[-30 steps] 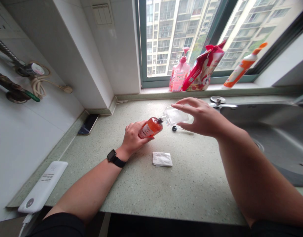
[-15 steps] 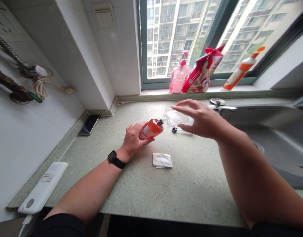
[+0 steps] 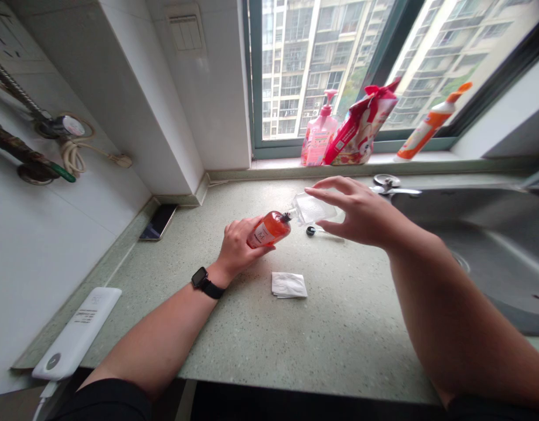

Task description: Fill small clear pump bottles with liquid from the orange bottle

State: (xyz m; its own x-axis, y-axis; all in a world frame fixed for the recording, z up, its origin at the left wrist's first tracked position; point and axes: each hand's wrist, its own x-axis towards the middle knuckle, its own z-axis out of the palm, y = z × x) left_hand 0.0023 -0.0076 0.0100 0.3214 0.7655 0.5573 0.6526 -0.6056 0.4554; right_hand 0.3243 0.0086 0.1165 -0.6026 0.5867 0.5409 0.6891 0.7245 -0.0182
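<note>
My left hand (image 3: 239, 248) is wrapped round a bottle of red-orange liquid (image 3: 274, 227) with a pale label and a black threaded neck. It leans to the right. A clear, empty-looking bottle (image 3: 312, 209) is held tilted by my right hand (image 3: 361, 210), thumb and fingers on either side of it. The two bottle necks meet end to end; whether any liquid passes between them I cannot tell. Below the clear bottle a pump top (image 3: 311, 231) with a black collar lies on the counter. A folded white tissue (image 3: 289, 285) rests nearer to me.
A phone (image 3: 158, 222) and a white power bank (image 3: 78, 330) with a cable lie at left. The steel sink (image 3: 484, 234) and its drain strainer (image 3: 387, 181) are at right. On the sill stand a pink pump bottle (image 3: 318, 137), a red bag (image 3: 361, 131) and an orange-white bottle (image 3: 429, 128).
</note>
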